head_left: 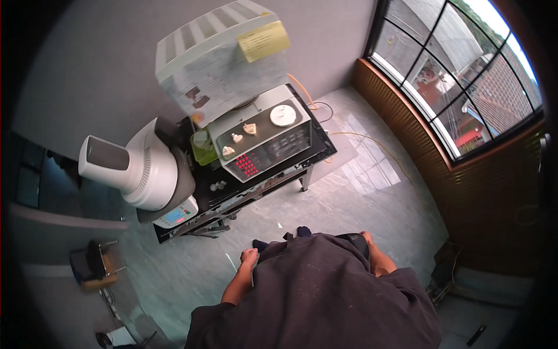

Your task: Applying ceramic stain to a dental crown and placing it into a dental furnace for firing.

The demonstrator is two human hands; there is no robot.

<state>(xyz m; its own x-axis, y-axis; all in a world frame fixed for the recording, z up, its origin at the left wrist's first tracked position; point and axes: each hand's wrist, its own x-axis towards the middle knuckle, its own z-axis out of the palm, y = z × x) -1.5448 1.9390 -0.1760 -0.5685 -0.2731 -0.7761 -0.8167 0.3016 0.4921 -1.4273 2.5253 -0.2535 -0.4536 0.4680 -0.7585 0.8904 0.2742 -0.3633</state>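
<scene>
My left hand (249, 256) hangs low beside my dark shirt (331, 285), over the floor. Its fingers look loosely curled, and no object shows in them. At my other side, my right hand (366, 238) is against the dark cloth, its fingers mostly hidden. Both hands are well apart from the black table (317, 154) in front of me. On it stands a box-shaped machine (226, 75) with red-lit keys. Its ledge carries a round white disc (283, 115) and several small cream pieces, one a cream tooth-like model (250, 128).
A white, rounded machine (154, 171) with a small screen stands at the table's left, near a green tray (203, 149). A yellow cable (378, 141) runs along the tiled floor (325, 212). A barred window (459, 70) is at right; a chair (96, 264) stands far left.
</scene>
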